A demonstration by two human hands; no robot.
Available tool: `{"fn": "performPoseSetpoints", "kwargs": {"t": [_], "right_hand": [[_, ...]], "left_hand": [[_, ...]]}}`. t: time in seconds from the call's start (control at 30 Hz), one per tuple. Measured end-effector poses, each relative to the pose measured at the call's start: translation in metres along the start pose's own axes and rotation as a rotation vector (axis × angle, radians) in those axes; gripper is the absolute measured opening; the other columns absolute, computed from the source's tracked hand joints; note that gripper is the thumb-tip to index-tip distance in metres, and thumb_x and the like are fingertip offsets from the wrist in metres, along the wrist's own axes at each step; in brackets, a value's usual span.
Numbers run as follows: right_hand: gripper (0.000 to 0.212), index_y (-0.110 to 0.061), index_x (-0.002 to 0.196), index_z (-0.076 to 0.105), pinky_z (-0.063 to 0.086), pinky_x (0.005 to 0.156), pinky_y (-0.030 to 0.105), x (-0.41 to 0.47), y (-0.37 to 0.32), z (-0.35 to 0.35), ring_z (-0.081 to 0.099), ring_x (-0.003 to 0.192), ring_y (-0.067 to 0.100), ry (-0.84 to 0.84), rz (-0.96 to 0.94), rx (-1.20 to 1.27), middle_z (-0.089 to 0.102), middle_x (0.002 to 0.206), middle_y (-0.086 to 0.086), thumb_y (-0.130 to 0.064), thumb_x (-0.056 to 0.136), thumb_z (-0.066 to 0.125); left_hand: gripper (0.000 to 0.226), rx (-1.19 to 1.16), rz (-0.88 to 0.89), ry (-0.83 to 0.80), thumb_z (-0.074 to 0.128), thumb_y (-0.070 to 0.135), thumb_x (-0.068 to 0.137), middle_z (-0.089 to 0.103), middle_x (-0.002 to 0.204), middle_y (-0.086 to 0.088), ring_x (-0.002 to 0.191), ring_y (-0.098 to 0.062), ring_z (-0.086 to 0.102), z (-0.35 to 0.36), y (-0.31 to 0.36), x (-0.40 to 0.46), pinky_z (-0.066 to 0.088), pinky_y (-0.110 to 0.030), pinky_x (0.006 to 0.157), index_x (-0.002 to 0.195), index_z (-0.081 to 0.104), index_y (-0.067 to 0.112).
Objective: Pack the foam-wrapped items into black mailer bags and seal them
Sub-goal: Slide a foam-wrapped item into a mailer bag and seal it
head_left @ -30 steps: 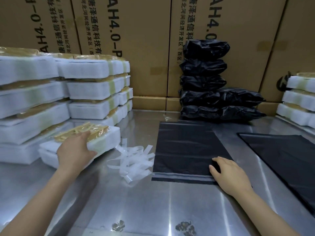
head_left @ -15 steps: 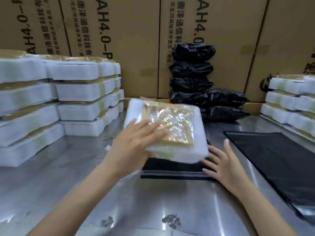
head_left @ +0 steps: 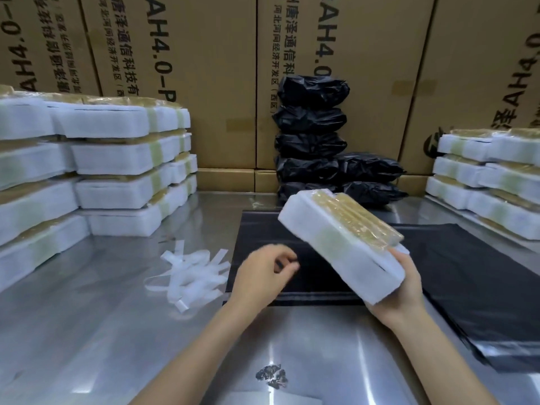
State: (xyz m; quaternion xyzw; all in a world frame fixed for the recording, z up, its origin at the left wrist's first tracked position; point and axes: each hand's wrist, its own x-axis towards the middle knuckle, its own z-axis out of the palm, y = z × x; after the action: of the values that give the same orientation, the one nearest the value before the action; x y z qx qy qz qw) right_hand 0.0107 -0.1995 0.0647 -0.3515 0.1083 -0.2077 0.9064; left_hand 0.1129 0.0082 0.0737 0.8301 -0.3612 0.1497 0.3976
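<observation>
My right hand (head_left: 404, 290) grips the near end of a white foam-wrapped item (head_left: 336, 244) with yellow-brown tape on top, holding it tilted above a flat black mailer bag (head_left: 263, 229) on the steel table. My left hand (head_left: 260, 276) hovers over the bag's near left part with fingers loosely curled and blurred, holding nothing that I can see. The bag's pale seal strip (head_left: 292, 296) runs along its near edge.
Stacks of foam-wrapped items stand at left (head_left: 96, 176) and right (head_left: 491, 185). Packed black bags (head_left: 312, 141) are piled against the cardboard boxes (head_left: 204, 68) at the back. Peeled white strips (head_left: 193, 273) lie left of the bag. More black mailers (head_left: 482, 282) lie at right.
The foam-wrapped item passed from my left hand to my right hand and now tilts to the right. My left hand let go and dropped toward the bag.
</observation>
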Motion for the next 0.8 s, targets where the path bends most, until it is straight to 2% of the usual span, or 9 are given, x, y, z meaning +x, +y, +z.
{"fn": "performPoseSetpoints", "kwargs": {"t": [0.07,0.1,0.17,0.3,0.4,0.53,0.63,0.8], "right_hand": [[0.024,-0.025,0.097,0.073,0.057,0.065,0.028,-0.001,-0.003,0.0,0.07,0.077,0.018,0.027,-0.015,0.069,0.071,0.092,-0.005,-0.032,0.081,0.057],[0.027,-0.025,0.102,0.069,0.057,0.066,0.027,-0.002,-0.003,0.001,0.069,0.078,0.017,0.031,-0.017,0.094,0.07,0.093,-0.006,-0.033,0.079,0.058],[0.03,-0.026,0.106,0.066,0.056,0.066,0.026,0.0,-0.005,0.001,0.068,0.08,0.017,0.043,-0.026,0.115,0.068,0.094,-0.007,-0.033,0.078,0.058],[0.026,-0.027,0.101,0.067,0.056,0.062,0.025,0.0,-0.007,0.0,0.068,0.076,0.017,0.062,-0.035,0.151,0.07,0.09,-0.007,-0.036,0.079,0.057],[0.027,-0.027,0.102,0.066,0.055,0.061,0.025,0.0,-0.006,-0.001,0.068,0.075,0.018,0.066,-0.04,0.148,0.069,0.089,-0.007,-0.037,0.08,0.056],[0.024,-0.026,0.099,0.068,0.056,0.064,0.027,-0.001,-0.005,-0.001,0.068,0.077,0.019,0.051,-0.043,0.155,0.07,0.091,-0.005,-0.036,0.081,0.055],[0.025,-0.026,0.1,0.068,0.056,0.063,0.027,-0.004,-0.005,0.001,0.068,0.076,0.019,0.058,-0.044,0.166,0.07,0.09,-0.005,-0.036,0.083,0.054],[0.022,-0.025,0.094,0.07,0.055,0.057,0.025,-0.017,-0.007,0.006,0.069,0.07,0.017,0.053,0.005,0.191,0.07,0.085,-0.007,-0.037,0.081,0.058]], "left_hand": [[0.044,0.127,-0.075,-0.28,0.065,0.047,0.084,0.06,0.116,0.016,0.109,-0.007,0.057,0.013,-0.013,0.001,0.047,-0.028,0.093,0.123,0.059,0.03],[0.052,0.164,-0.097,-0.363,0.065,0.051,0.082,0.057,0.126,0.014,0.118,-0.008,0.052,0.017,-0.018,0.002,0.044,-0.028,0.097,0.129,0.056,0.03],[0.055,0.217,-0.121,-0.421,0.064,0.054,0.081,0.054,0.132,0.012,0.122,-0.01,0.049,0.021,-0.021,0.009,0.042,-0.028,0.099,0.129,0.056,0.029],[0.035,0.372,-0.053,-0.421,0.062,0.047,0.086,0.061,0.125,0.011,0.113,-0.014,0.055,0.021,-0.015,0.024,0.046,-0.029,0.089,0.118,0.065,0.031],[0.028,0.448,0.037,-0.427,0.059,0.043,0.09,0.063,0.12,0.012,0.109,-0.015,0.057,0.02,-0.012,0.027,0.044,-0.027,0.081,0.113,0.067,0.031],[0.025,0.451,0.069,-0.339,0.052,0.031,0.095,0.064,0.118,0.011,0.109,-0.018,0.057,0.024,-0.019,0.024,0.049,-0.031,0.085,0.113,0.068,0.029],[0.027,0.442,0.08,-0.284,0.048,0.031,0.093,0.069,0.109,0.008,0.101,-0.02,0.061,0.026,-0.019,0.023,0.052,-0.032,0.081,0.11,0.068,0.029],[0.025,0.412,0.051,-0.321,0.049,0.03,0.094,0.071,0.101,0.005,0.09,-0.02,0.065,0.025,-0.016,0.032,0.052,-0.031,0.077,0.105,0.071,0.025]]}}
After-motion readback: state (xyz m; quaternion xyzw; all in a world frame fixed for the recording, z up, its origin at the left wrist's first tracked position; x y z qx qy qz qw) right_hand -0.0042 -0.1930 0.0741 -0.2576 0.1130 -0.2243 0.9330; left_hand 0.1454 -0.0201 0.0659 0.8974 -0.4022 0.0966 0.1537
